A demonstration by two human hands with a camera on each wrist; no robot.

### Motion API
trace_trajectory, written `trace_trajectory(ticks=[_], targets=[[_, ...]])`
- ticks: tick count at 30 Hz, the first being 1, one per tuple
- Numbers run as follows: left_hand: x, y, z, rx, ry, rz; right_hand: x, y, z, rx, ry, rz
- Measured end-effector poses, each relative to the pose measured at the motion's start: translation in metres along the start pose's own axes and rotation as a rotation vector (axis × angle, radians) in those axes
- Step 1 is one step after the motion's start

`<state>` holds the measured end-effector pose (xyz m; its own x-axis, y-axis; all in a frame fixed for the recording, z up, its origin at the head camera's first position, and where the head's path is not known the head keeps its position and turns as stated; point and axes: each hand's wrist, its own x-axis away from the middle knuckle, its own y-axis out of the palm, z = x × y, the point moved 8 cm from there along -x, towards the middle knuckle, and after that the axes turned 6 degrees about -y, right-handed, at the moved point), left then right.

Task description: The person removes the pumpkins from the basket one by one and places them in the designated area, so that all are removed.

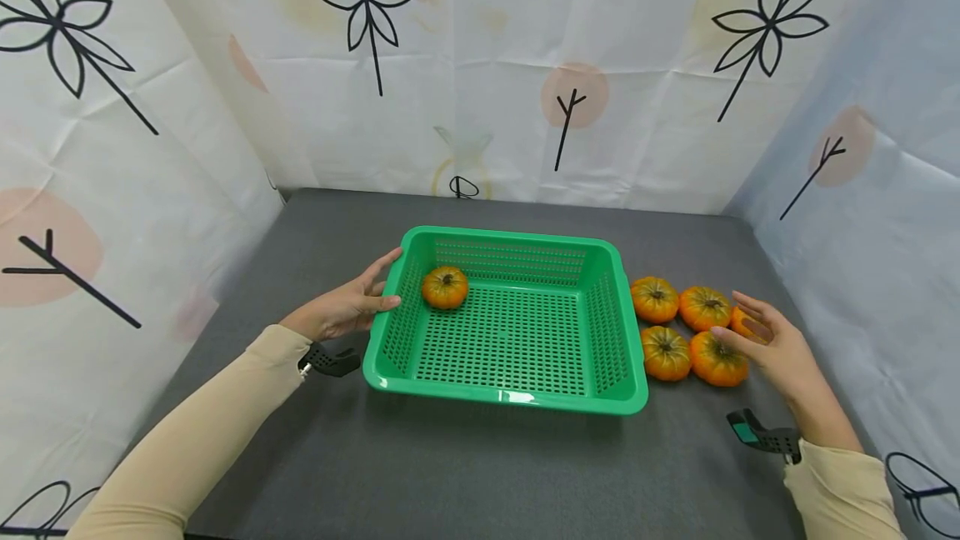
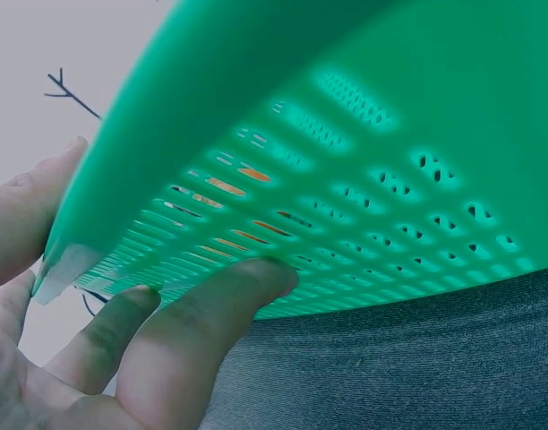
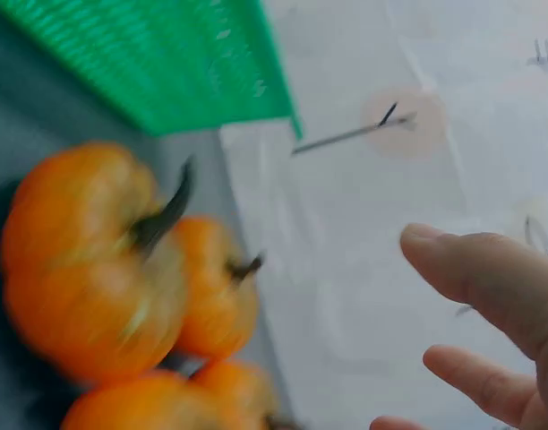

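A green plastic basket with perforated walls and floor sits on the grey table. One small orange pumpkin with a short stem lies inside, near the left wall. My left hand grips the basket's left rim; in the left wrist view its fingers lie against the outer wall. Right of the basket, several more pumpkins are grouped close together. Over the rightmost of them hovers my right hand, thumb and fingers spread and holding nothing. It partly covers one pumpkin.
Pale cloth walls printed with leaf and tree drawings stand at the back and both sides. Grey table surface stretches in front of the basket. Each wrist carries a dark strap device, such as the right one.
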<state>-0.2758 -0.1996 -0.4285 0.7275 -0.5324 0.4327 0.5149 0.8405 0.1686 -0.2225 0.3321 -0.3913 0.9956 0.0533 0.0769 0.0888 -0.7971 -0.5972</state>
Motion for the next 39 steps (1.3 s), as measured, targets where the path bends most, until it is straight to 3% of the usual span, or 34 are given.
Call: trace_trajectory(ticks=[9,23,30,39], targets=[[0.0,0.0,0.0,-0.001,-0.004,0.002,-0.008,0.002,-0.066,0.065,-0.166,0.073],[-0.001,-0.001,0.0,-0.003,-0.011,0.005,-0.043,0.04,-0.169,-0.218,-0.476,0.051],[0.0,0.0,-0.001,-0.005,-0.011,-0.002,-0.062,0.075,-0.196,-0.349,-0.544,-0.015],[-0.001,0.0,0.0,-0.01,-0.006,-0.001,-0.077,0.124,-0.209,-0.429,-0.542,-0.095]])
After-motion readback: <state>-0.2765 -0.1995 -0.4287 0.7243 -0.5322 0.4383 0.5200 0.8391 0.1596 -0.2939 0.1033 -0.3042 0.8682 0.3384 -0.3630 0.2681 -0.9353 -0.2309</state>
